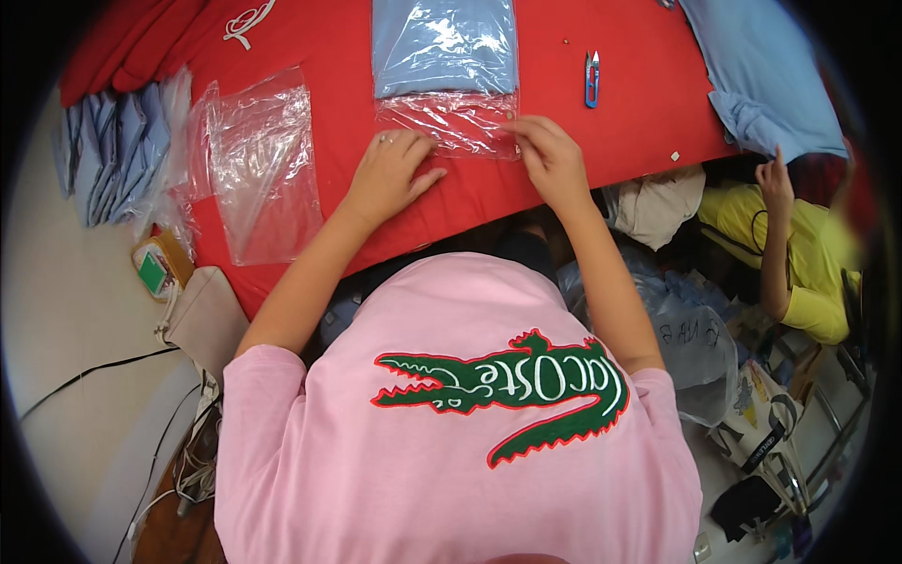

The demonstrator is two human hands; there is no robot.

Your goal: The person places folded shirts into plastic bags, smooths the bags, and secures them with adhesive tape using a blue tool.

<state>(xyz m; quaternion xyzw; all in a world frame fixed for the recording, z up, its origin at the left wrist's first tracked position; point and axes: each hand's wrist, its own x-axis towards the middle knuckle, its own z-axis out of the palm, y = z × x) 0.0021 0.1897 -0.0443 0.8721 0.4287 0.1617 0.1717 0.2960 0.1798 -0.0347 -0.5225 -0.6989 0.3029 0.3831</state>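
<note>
A folded light blue garment [444, 47] lies inside a clear plastic bag [446, 127] on the red-covered table. The bag's near end, without cloth in it, points toward me. My left hand [390, 174] rests at the near left corner of this bag, fingertips touching the film and thumb spread away. At the near right corner, my right hand [552, 162] pinches the edge of the plastic between thumb and fingers.
Flat clear bags [268, 169] lie to the left, beside a stack of bagged blue garments [113, 155]. Blue thread snips [592, 80] lie right of the work. At far right, a person in yellow [808, 254] touches blue cloth [770, 75].
</note>
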